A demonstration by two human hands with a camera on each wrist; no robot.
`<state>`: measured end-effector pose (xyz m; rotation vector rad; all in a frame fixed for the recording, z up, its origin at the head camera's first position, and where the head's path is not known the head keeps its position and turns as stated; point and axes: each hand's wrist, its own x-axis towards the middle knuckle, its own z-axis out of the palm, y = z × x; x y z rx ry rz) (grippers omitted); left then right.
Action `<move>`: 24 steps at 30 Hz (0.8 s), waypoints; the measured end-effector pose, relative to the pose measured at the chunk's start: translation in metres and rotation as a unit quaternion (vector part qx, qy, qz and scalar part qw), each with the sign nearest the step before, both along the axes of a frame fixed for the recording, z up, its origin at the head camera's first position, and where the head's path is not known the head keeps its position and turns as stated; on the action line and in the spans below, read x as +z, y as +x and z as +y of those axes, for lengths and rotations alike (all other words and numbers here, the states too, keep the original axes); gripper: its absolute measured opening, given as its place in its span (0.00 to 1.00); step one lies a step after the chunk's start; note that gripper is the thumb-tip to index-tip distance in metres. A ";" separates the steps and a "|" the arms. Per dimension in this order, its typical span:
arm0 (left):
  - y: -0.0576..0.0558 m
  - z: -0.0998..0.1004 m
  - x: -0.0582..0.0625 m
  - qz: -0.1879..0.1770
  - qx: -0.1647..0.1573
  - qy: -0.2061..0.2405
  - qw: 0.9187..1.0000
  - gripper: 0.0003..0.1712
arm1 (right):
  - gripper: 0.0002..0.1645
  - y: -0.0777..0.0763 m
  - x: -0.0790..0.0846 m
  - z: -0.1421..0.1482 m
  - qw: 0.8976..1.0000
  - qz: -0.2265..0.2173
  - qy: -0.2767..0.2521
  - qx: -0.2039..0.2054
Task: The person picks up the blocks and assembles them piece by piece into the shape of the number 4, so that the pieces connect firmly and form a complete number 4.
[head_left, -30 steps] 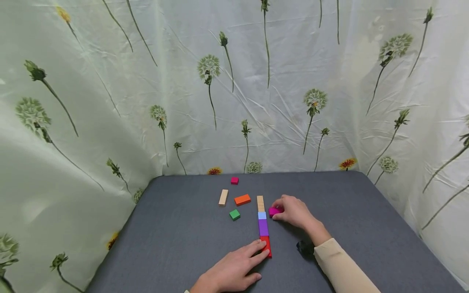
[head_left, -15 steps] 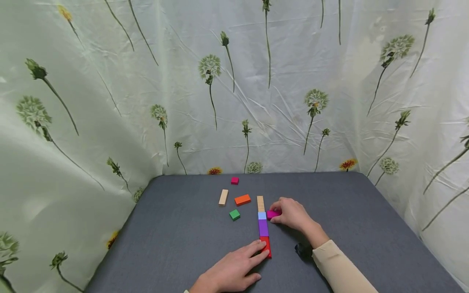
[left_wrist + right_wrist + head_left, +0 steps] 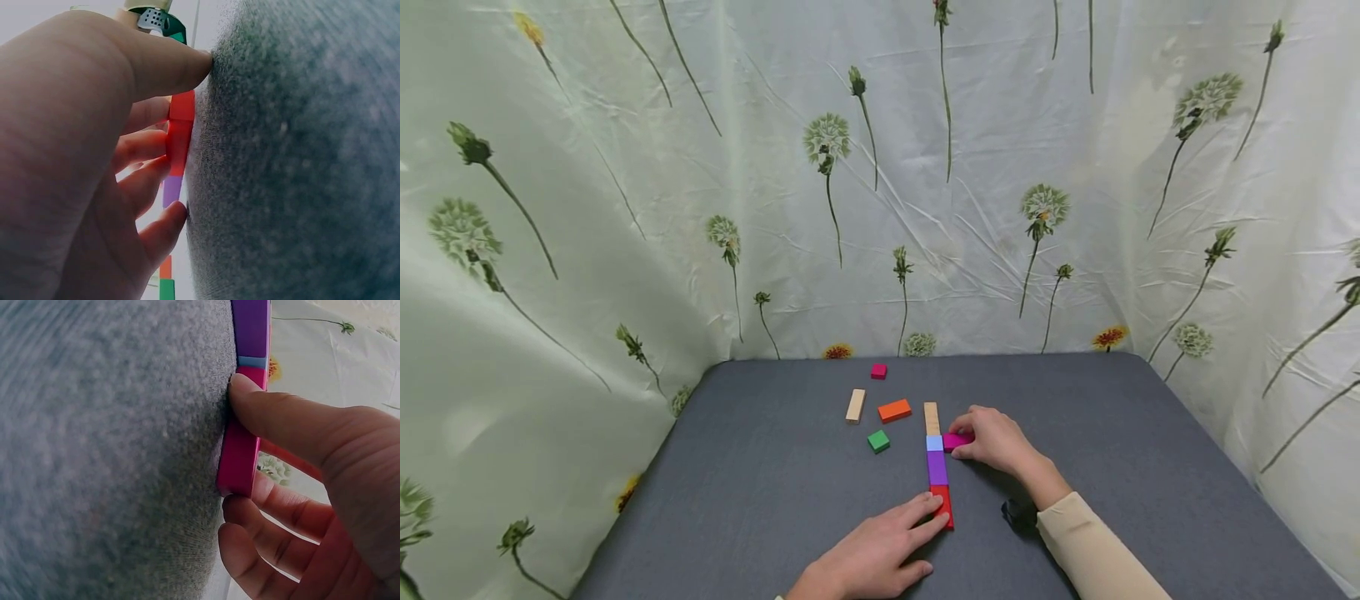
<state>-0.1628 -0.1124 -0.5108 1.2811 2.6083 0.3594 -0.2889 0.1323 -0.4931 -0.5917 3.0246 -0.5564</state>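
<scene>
A straight row of wooden blocks lies on the grey cloth: plain wood [image 3: 932, 418] farthest, then light blue [image 3: 934, 443], purple [image 3: 937, 468] and red [image 3: 946, 498] nearest. My left hand [image 3: 876, 546] rests its outstretched fingertips on the red block, which the left wrist view shows beside the fingers. From the right, my right hand [image 3: 997, 442] pinches a magenta block [image 3: 952, 442] between thumb and fingers. Its end sits against the light blue block's side, making a branch off the row. In the right wrist view the thumb lies along the long face of the magenta block [image 3: 240, 456].
Left of the row lie loose blocks: orange [image 3: 895, 411], green [image 3: 878, 442], plain wood [image 3: 856, 407] and a small crimson one [image 3: 878, 372]. A black device [image 3: 1018, 514] is at the right wrist. A dandelion-print curtain [image 3: 880, 183] hangs behind the table [image 3: 760, 483].
My right hand has slid the magenta block left and slightly nearer, from apart from the row to up against the light blue block. The left hand has stayed on the red block.
</scene>
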 end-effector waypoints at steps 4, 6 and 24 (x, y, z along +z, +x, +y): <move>0.000 0.000 0.001 -0.003 -0.001 0.004 1.000 0.40 | 0.18 0.001 0.000 0.000 1.000 0.004 0.000 0.000; 0.000 0.000 0.001 -0.004 -0.001 0.005 1.000 0.40 | 0.18 0.001 0.001 0.000 1.000 0.005 0.000 -0.001; 0.001 -0.001 0.001 0.004 -0.005 0.008 1.000 0.39 | 0.22 0.007 0.008 0.002 1.000 -0.003 0.001 0.002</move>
